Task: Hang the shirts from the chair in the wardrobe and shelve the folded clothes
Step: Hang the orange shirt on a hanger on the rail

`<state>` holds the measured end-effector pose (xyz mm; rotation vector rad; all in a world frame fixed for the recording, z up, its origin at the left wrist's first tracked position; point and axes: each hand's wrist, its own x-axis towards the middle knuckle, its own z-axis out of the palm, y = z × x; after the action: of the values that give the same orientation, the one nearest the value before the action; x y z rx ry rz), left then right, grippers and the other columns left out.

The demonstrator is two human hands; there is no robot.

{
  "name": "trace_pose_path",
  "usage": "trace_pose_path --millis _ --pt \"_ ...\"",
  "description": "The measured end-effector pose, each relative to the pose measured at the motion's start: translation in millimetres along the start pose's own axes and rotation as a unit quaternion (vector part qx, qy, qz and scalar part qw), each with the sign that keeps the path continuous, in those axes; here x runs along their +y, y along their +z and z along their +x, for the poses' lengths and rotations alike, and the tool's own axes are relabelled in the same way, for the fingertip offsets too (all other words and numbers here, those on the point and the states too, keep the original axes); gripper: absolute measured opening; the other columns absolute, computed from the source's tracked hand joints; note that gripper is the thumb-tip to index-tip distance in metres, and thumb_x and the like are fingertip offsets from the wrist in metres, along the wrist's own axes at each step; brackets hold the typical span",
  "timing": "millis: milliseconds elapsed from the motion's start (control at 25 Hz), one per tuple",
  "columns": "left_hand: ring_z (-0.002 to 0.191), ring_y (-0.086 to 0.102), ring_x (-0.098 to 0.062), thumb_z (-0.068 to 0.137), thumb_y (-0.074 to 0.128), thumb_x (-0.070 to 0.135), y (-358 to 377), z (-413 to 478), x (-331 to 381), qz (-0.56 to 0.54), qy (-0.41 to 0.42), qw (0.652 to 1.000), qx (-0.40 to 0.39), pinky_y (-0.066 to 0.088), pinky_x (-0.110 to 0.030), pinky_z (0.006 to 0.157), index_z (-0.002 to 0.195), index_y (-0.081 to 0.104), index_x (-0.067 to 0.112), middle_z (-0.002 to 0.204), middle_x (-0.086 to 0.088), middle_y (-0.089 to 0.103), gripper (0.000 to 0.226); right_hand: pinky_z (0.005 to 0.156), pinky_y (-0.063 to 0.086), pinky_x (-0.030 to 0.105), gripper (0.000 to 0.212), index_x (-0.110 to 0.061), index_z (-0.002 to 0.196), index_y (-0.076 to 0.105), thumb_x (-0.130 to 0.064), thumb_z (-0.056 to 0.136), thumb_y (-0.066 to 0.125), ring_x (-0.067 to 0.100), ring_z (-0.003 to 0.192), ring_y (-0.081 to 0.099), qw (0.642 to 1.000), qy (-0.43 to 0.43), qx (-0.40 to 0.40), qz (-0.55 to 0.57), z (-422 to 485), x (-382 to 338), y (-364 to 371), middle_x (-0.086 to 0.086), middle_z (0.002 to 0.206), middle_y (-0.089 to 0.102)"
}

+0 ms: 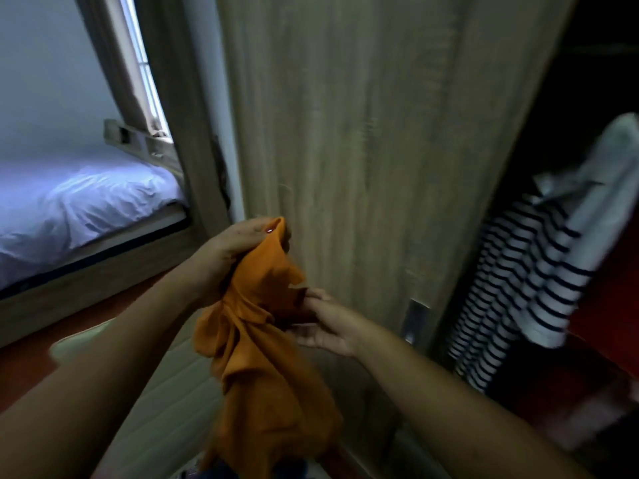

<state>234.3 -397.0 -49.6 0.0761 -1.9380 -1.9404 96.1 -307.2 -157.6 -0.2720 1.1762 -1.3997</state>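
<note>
An orange shirt (269,361) hangs bunched in front of me, low in the middle of the head view. My left hand (235,250) grips its top edge, fingers closed over the cloth. My right hand (328,323) pinches a fold of the same shirt from the right side. The wardrobe door (345,150) stands open straight ahead. Inside the dark wardrobe at the right hang a black-and-white striped shirt (518,281) and a pale grey garment (601,188). No hanger is visible in the orange shirt.
A bed with a white sheet (79,209) lies at the left under a window (145,74). A pale mat (162,392) covers the reddish floor below my arms. A metal handle plate (415,319) sits on the door's edge.
</note>
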Motion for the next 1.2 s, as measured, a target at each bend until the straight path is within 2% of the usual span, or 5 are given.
trace_pose_path --millis 280,440,600,920,1200 --pt "0.054 0.055 -0.006 0.06 0.072 0.036 152.1 13.6 -1.4 0.035 -0.015 0.999 -0.023 0.046 -0.015 0.052 0.074 0.052 0.009 0.061 0.001 0.055 0.036 0.07 0.057 0.02 0.015 -0.002 0.101 0.064 -0.002 0.087 0.059 0.015 0.087 0.066 0.953 -0.201 0.226 -0.007 -131.8 4.3 -116.2 0.01 0.098 0.067" --pt "0.038 0.047 -0.003 0.093 0.037 0.007 186.3 30.1 -35.4 0.086 -0.076 0.992 0.044 0.038 -0.014 0.043 0.066 0.044 0.008 0.037 0.004 0.047 0.028 0.068 0.055 0.026 0.032 -0.009 0.112 0.064 -0.001 0.081 0.06 0.02 0.079 0.066 0.853 -0.349 0.384 -0.045 -206.3 -11.5 -183.3 0.01 0.094 0.069" --pt "0.07 0.059 -0.012 0.065 0.061 0.053 209.7 36.9 -59.4 0.189 -0.058 0.98 -0.001 0.046 -0.024 0.067 0.07 0.065 0.02 0.064 0.002 0.063 0.033 0.06 0.048 0.022 0.03 -0.011 0.111 0.065 -0.004 0.082 0.066 0.016 0.07 0.058 0.76 -0.476 0.44 -0.05 -270.9 -38.4 -218.7 0.009 0.082 0.064" --pt "0.066 0.054 -0.015 0.071 0.052 0.049 253.0 56.8 -66.7 0.287 0.06 0.95 -0.103 0.048 -0.037 0.064 0.1 0.05 0.027 0.084 -0.007 0.054 0.036 0.053 0.041 0.011 0.017 -0.015 0.077 0.062 0.001 0.077 0.067 0.009 0.056 0.05 0.579 -0.554 0.548 -0.24 -327.1 -61.4 -230.9 0.0 0.066 0.057" --pt "0.11 0.049 -0.006 0.072 0.049 0.075 258.6 81.3 -73.4 0.548 0.198 0.767 -0.267 0.044 -0.023 0.089 0.105 0.048 0.068 0.113 0.02 0.044 0.033 0.058 0.039 0.005 0.024 -0.009 0.095 0.071 0.003 0.077 0.06 0.006 0.059 0.051 0.505 -0.543 0.56 -0.369 -341.3 -78.3 -240.8 0.006 0.069 0.063"
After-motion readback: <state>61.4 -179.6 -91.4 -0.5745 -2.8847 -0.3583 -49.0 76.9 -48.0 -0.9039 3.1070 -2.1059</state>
